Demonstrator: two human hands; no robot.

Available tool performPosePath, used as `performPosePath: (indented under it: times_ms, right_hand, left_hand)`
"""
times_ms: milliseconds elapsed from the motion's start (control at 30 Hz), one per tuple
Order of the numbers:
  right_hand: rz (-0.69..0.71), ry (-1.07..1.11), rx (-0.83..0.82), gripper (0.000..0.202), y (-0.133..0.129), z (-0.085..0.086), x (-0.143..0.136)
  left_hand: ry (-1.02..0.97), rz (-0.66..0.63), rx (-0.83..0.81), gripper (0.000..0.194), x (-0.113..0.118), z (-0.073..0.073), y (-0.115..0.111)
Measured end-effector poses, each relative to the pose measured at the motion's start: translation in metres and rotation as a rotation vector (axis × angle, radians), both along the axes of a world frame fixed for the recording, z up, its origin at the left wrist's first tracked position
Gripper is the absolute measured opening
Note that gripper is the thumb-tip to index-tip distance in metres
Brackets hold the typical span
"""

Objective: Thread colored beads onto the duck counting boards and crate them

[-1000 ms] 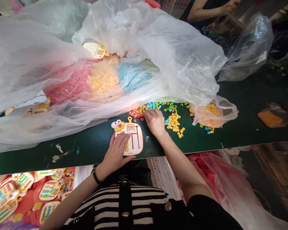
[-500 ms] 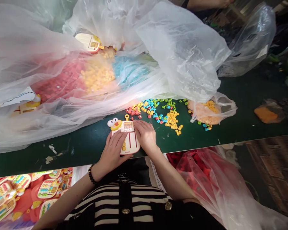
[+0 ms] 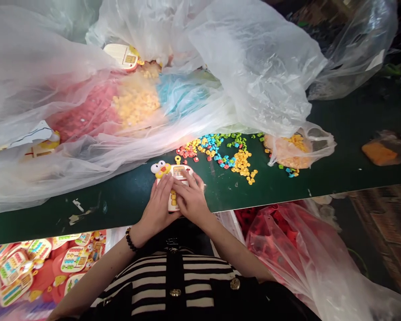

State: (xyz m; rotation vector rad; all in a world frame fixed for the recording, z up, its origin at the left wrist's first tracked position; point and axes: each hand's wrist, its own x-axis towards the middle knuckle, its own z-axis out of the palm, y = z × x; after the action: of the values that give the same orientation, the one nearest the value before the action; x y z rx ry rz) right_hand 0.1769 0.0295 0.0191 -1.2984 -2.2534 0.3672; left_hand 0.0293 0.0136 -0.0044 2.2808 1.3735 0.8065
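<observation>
A white toy board [image 3: 174,208] with a red rim lies at the table's front edge. It has a yellow duck-like head with big white eyes [image 3: 161,169] at its upper left, a yellow loop [image 3: 177,159] on top and a small picture window. Several yellow pieces [image 3: 173,197] sit in a slot on its face. My left hand [image 3: 157,199] grips its left side, fingers over the face. Over the right half, my right hand [image 3: 192,196] holds the board with bent fingers, their tips beside my left fingers. Anything small under those fingertips is hidden.
Loose red, yellow, blue and green pieces [image 3: 220,154] lie behind the board. Large clear plastic bags [image 3: 254,67] cover the table's back, with coloured parts underneath. A small bag of yellow pieces [image 3: 289,151] sits to the right. Finished-looking boards [image 3: 73,260] fill a container below left; red parts [image 3: 284,232] lie below right.
My right hand has moved left, from the board's right edge onto its face, beside my left hand. My left hand stays on the board's left side.
</observation>
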Motion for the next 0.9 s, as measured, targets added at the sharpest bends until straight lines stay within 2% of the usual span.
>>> performPosePath:
  times_ms: [67,100,167,233,300,400,533,733,833,900]
  right_hand:
    - [0.018,0.096,0.002,0.040,0.005,0.002,0.013]
    - [-0.038,0.141,0.020,0.038,0.007,0.003,0.023]
    - [-0.283,0.184,0.105,0.034,0.013,0.002,0.049]
    - [-0.538,0.121,0.211,0.030,0.022,-0.001,0.077]
    - [-0.585,-0.007,0.219,0.027,0.033,-0.006,0.098]
    - [-0.544,-0.153,0.171,0.026,0.048,-0.012,0.112]
    - [-0.495,-0.189,0.160,0.025,0.057,-0.008,0.107]
    - [-0.354,-0.019,0.160,0.024,0.042,0.002,0.058]
    - [-0.269,-0.081,0.152,0.026,0.036,-0.002,0.037]
    - [-0.230,-0.142,0.149,0.027,0.033,-0.004,0.034]
  left_hand:
    - [0.028,-0.026,0.000,0.089,0.000,0.001,-0.001]
    - [0.052,-0.048,-0.002,0.085,-0.001,0.002,-0.001]
    - [0.099,-0.087,-0.002,0.077,-0.002,0.004,-0.002]
    - [0.122,-0.095,0.004,0.068,-0.003,0.006,-0.001]
    - [0.123,-0.091,0.011,0.065,-0.003,0.007,-0.001]
    - [0.126,-0.090,0.020,0.063,-0.002,0.008,0.001]
    - [0.130,-0.091,0.013,0.063,-0.001,0.009,0.000]
    - [0.153,-0.089,0.008,0.062,-0.001,0.009,0.000]
    - [0.158,-0.085,0.022,0.061,-0.001,0.009,0.001]
    - [0.160,-0.082,0.030,0.060,0.000,0.009,0.001]
